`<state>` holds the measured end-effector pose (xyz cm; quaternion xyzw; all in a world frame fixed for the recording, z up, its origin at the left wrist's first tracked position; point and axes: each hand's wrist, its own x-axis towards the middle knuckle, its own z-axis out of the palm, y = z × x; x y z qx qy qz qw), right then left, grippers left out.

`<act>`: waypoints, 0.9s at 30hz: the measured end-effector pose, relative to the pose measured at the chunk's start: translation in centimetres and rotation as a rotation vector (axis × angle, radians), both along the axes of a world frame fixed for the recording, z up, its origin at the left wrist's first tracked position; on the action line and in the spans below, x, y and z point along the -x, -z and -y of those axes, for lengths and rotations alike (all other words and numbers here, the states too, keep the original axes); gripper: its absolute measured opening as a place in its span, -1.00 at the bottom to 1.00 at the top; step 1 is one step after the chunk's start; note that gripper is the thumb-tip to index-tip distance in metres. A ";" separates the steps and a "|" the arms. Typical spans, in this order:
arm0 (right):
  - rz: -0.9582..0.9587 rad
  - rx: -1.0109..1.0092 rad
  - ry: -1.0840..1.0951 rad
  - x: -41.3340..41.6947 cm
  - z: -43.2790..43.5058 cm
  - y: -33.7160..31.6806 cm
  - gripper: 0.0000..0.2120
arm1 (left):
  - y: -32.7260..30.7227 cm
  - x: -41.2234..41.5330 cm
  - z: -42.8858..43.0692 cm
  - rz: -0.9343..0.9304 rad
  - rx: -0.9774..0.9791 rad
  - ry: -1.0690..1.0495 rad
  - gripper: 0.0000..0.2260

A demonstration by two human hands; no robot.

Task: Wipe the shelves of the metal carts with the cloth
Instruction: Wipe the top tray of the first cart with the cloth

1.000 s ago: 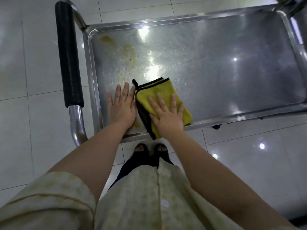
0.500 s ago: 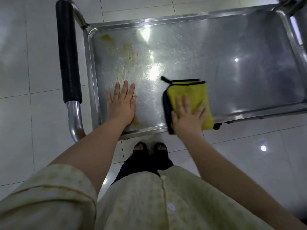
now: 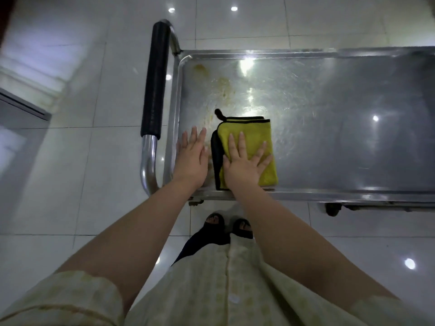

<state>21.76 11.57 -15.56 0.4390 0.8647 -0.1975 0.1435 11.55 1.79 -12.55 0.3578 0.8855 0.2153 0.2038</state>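
Observation:
A folded yellow cloth (image 3: 259, 135) with black trim lies on the top shelf of a metal cart (image 3: 329, 109), near its front left corner. My right hand (image 3: 244, 163) presses flat on the cloth with its fingers spread. Just left of it, my left hand (image 3: 191, 158) rests flat on the bare shelf beside the cloth, fingers together and nothing in it. Yellowish-brown stains (image 3: 223, 87) mark the shelf beyond the cloth, toward the far left corner.
The cart's black-padded push handle (image 3: 155, 83) runs along its left end on a chrome tube. A cart wheel (image 3: 333, 209) shows under the front rim. My feet in dark sandals (image 3: 227, 224) stand on the white tiled floor (image 3: 70, 184) by the cart.
My right hand has slid the cloth back to the left, close to my left hand. The view has shifted, so the cart now sits further right in the frame.

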 end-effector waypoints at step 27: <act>-0.086 -0.217 -0.303 -0.7 -12.6 2.0 -0.46 | 3.3 -5.2 0.0 -0.201 0.452 0.031 -0.27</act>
